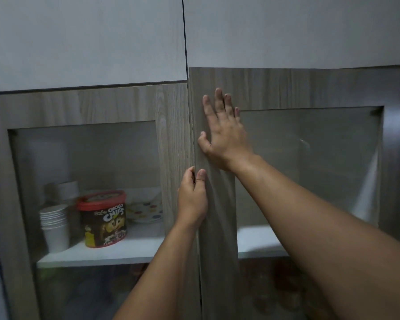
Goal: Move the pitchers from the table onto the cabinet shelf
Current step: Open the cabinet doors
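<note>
The right door is pinched at its edge by the left hand and pressed flat by the open right hand; pitchers are unseen; fingers risk being trapped in the seam.

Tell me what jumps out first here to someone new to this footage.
Two bare arms fill the middle: the right hand lies flat, fingers spread, on the grey wood-grain frame of the right glass cabinet door, while the left hand pinches that door's left edge lower down. Behind the left glass door, a brown Choco Chips tub with a red lid stands on the white shelf, right of a stack of white paper cups.
</note>
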